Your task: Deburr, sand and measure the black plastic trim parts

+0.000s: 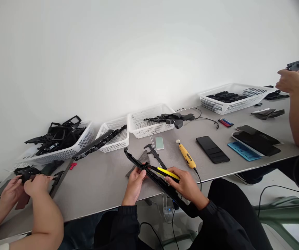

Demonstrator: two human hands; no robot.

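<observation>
Head view, from the left: at the table's [92,189] left end a co-worker's two hands [38,185] hold a dark piece, with a white basket [85,142] heaped with black frames [61,133] by the far edge behind them. A small red piece [73,166] lies just beside that basket, and a long black strip [100,144] slants up onto the rim of a second, smaller basket [115,144]. Nearer the middle, the left hand [136,182] grips a long black part [162,184] a little below its curved upper end, thumb on top. This part is held up over the table's near edge: its long axis runs diagonally, the curved end pointing left and toward the far edge, the other end reaching right and down past the near edge. Behind it are a grey cloth [142,158], a caliper [155,154], a pale green block [159,143] and a third basket [149,132] with black pieces [177,118] jutting over its rim. The right hand [187,184] is closed around a yellow-and-black tool [168,173] lying along the upper side of the part, its tip toward the left thumb; whether that tip touches, I cannot tell. Farther right lie a yellow rotary tool [187,156], a black phone [213,149] and a blue tray [244,150] near the near edge, a fourth basket [222,108] by the far edge, and another co-worker's hand [295,82] holding a dark piece above the right end.
</observation>
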